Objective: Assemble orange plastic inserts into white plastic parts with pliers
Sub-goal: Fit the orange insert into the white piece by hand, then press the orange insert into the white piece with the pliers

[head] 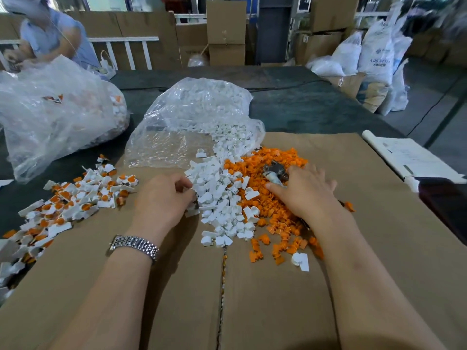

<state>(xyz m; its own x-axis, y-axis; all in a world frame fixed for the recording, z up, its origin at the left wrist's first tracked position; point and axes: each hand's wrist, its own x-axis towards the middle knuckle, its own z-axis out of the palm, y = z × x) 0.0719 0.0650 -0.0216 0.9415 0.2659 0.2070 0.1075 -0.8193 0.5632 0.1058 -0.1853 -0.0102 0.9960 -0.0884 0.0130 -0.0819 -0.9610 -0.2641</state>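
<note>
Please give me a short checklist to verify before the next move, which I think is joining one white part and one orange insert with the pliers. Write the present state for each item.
1. Pliers in the right hand: ok; the pliers show at its fingers, over the orange inserts.
2. Pliers open or closed: cannot tell, the hand covers most of them.
3. White part in the left hand: cannot tell; its fingers curl at the edge of the white parts, the grip is hidden.
4. Orange insert picked: not ok, none visibly separated.
5. Supply of both piles: ok.
6. Place for finished pieces: ok, pile at left.
</note>
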